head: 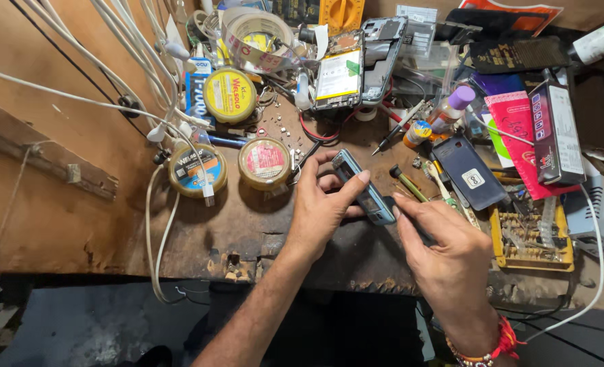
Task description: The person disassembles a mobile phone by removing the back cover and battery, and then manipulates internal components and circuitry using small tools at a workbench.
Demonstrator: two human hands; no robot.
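Note:
My left hand (322, 207) grips a small grey-blue mobile phone (360, 185) by its sides, holding it tilted above the worn wooden workbench (247, 231). My right hand (444, 255) presses fingers against the phone's lower end, pinching what looks like a thin dark tool or cover; it is mostly hidden under the fingers. A red and orange thread band circles my right wrist.
Round tins of solder paste (230, 95), (197, 169), (264, 163) sit left of the hands. White cables (132, 61) hang at the left. An opened smartphone (339, 75), a dark phone cover (470, 172), bottles, a tape roll (255, 37) and a yellow parts tray (533, 234) crowd the back and right.

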